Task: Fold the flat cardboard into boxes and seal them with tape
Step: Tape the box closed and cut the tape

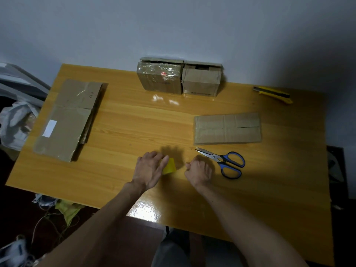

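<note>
A flat cardboard (227, 129) lies on the right half of the table (134, 122), just beyond the scissors (223, 160). It is a brown rectangle with its long side running left to right. Fold creases cross it, a slit runs along the middle of its right part, and its surface has a dull sheen.

On the left side of the table lies a stack (67, 118) of more flat cardboard. The top sheet is glossy with old tape and carries a white label.

Two boxes stand side by side at the far edge against the wall. The left box (159, 78) is wrapped in shiny clear tape, and the right box (201, 79) is plain brown.

Near the front edge, the left hand (149, 169) grips a yellow tape roll (170, 166), its fingers curled over the top. The right hand (198, 171) is just beside the roll, its fingers curled in and its thumb against the forefinger. Whether it pinches a tape end cannot be told.

The blue-handled scissors lie closed, just right of that hand. A yellow knife (273, 94) lies at the far right.
</note>
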